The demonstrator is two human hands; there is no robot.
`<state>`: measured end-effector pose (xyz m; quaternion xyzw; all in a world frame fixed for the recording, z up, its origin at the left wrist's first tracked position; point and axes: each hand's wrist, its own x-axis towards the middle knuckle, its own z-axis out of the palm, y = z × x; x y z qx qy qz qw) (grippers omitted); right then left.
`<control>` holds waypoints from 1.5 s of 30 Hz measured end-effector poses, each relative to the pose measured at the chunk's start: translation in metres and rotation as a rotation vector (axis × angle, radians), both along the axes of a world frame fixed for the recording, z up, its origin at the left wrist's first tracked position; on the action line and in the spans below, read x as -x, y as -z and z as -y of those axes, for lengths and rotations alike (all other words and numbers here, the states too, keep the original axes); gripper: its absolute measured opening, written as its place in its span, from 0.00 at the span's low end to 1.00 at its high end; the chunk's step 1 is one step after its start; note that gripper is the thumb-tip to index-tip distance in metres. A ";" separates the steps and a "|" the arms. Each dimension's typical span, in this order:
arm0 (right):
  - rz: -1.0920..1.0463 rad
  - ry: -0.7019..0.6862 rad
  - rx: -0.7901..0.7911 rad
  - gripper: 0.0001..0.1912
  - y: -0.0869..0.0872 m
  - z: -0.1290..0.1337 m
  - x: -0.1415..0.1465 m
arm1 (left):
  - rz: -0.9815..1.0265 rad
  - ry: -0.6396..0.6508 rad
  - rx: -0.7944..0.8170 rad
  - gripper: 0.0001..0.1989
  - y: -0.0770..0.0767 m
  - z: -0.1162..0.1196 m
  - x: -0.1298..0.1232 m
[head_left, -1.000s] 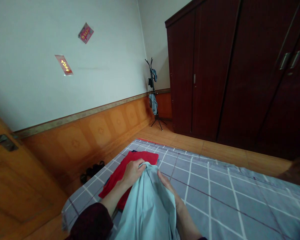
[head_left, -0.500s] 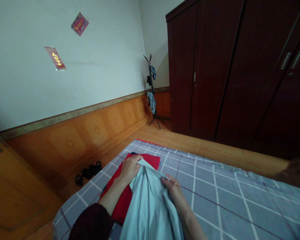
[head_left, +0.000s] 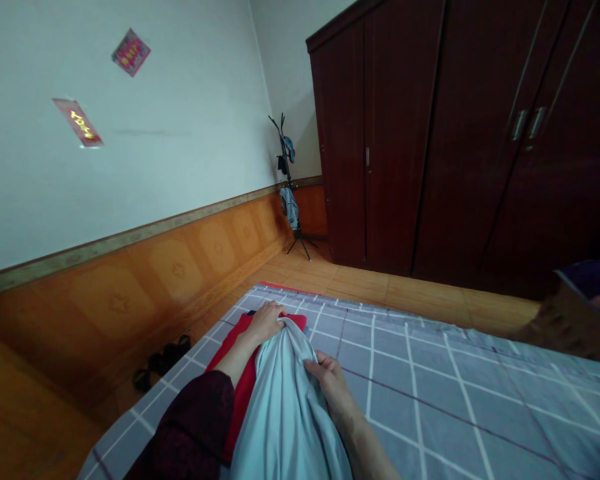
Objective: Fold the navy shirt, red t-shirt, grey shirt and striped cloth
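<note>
My left grip [head_left: 267,323] and right grip [head_left: 329,381] pinch pale-blue cloth [head_left: 286,413] closed.
Probably light, limp; best held by its top edge.

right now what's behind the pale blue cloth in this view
A red cloth shows partly behind it, on the checked bedspread; whatever else the pale blue cloth covers cannot be seen.

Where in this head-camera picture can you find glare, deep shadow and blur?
Head view: gold lettering on the red strip glares; head view: the wardrobe darkens towards its lower right; head view: the bedspread blurs at the bottom-right corner, while folds in the pale cloth stay readable.
</note>
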<state>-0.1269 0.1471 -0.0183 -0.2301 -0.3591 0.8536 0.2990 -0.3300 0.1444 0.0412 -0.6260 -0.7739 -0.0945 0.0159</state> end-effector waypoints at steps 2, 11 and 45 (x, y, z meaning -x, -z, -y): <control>0.007 0.003 0.000 0.11 0.001 0.000 0.001 | -0.019 -0.007 0.003 0.11 -0.002 0.000 -0.002; 0.027 0.012 0.002 0.10 0.001 -0.001 0.001 | -0.066 -0.025 -0.039 0.10 0.000 0.005 -0.010; -0.012 0.065 0.024 0.09 0.000 0.001 0.003 | 0.353 -0.022 -0.100 0.10 -0.033 0.084 -0.027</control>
